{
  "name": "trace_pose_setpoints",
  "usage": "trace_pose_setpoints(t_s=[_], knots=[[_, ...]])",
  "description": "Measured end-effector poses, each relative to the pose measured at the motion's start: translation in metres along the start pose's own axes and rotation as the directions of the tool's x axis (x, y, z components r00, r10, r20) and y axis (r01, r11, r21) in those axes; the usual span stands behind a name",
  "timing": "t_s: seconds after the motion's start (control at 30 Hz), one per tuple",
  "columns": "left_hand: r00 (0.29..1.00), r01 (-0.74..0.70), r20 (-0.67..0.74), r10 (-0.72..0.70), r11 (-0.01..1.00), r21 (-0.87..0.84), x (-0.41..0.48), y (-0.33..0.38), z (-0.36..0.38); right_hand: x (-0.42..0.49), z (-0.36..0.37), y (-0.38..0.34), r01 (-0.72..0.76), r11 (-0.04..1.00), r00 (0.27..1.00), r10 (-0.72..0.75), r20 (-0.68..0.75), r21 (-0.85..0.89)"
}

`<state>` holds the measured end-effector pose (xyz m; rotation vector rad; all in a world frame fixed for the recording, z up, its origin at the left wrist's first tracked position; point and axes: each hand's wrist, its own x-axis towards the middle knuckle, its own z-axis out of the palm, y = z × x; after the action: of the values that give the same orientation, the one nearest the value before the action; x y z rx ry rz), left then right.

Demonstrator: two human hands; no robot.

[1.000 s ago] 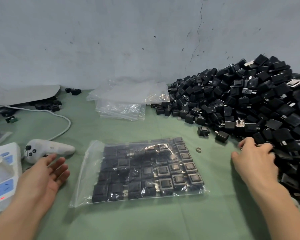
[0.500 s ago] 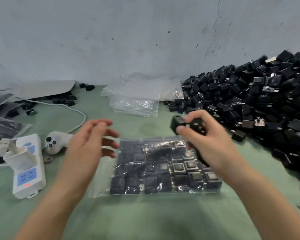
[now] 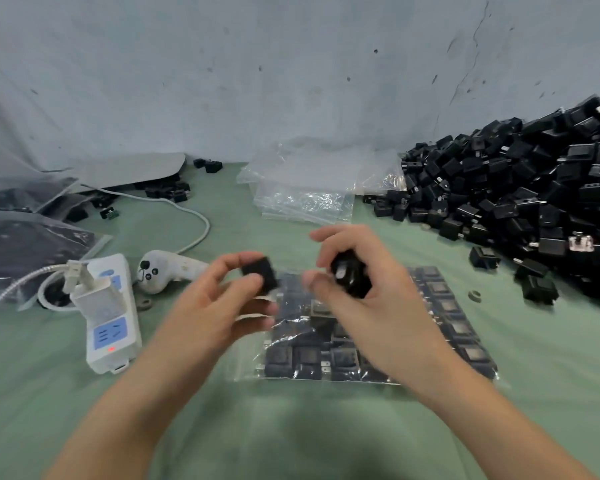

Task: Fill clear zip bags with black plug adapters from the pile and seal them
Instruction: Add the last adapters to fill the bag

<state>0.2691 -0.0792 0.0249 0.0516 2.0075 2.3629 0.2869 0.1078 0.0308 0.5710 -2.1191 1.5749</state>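
Observation:
A clear zip bag (image 3: 461,327) packed with rows of black plug adapters lies flat on the green table, partly hidden behind both hands. Above its left end my left hand (image 3: 219,303) pinches one black adapter (image 3: 261,273) between thumb and fingers. My right hand (image 3: 368,299) grips another black adapter (image 3: 350,278), possibly more than one, over the bag's middle. The big pile of black adapters (image 3: 520,202) rises at the right against the wall. A stack of empty clear bags (image 3: 305,192) lies behind the hands.
A white power strip (image 3: 110,313) with a plugged-in cable stands at the left, next to a white handheld controller (image 3: 167,271). Filled bags (image 3: 21,244) and a grey sheet (image 3: 129,171) lie at the far left. Loose adapters (image 3: 537,289) and a small ring (image 3: 474,294) sit right of the bag.
My right hand left the pile with adapters and came over the bag. My left hand rose from the table and now pinches one adapter. The view shifted left.

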Motion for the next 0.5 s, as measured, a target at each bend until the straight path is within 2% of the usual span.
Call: trace_pose_setpoints(t_s=[0.07, 0.13, 0.2, 0.3, 0.4, 0.5], knots=[[0.977, 0.068, -0.208, -0.045, 0.993, 0.101, 0.007, -0.004, -0.028, 0.005, -0.009, 0.007, -0.108, 0.990, 0.988, 0.116, -0.097, 0.086], [0.951, 0.167, -0.290, -0.105, 0.966, 0.199, 0.011, -0.012, -0.046, 0.008, -0.021, 0.021, -0.241, 0.958, 0.945, 0.268, -0.188, 0.153], [0.959, 0.247, -0.192, -0.208, 0.947, 0.207, 0.012, -0.021, -0.049, 0.009, -0.030, 0.034, -0.347, 0.906, 0.882, 0.404, -0.245, 0.243], [0.952, 0.301, 0.010, -0.305, 0.946, 0.122, 0.010, -0.023, -0.041, 0.008, -0.037, 0.046, -0.399, 0.833, 0.818, 0.512, -0.262, 0.383], [0.950, 0.304, 0.083, -0.301, 0.952, -0.025, 0.013, -0.020, -0.039, 0.010, -0.039, 0.050, -0.398, 0.810, 0.802, 0.536, -0.266, 0.431], [0.937, 0.339, 0.124, -0.327, 0.936, -0.095, 0.015, -0.022, -0.038, 0.013, -0.038, 0.051, -0.385, 0.826, 0.812, 0.515, -0.274, 0.411]])
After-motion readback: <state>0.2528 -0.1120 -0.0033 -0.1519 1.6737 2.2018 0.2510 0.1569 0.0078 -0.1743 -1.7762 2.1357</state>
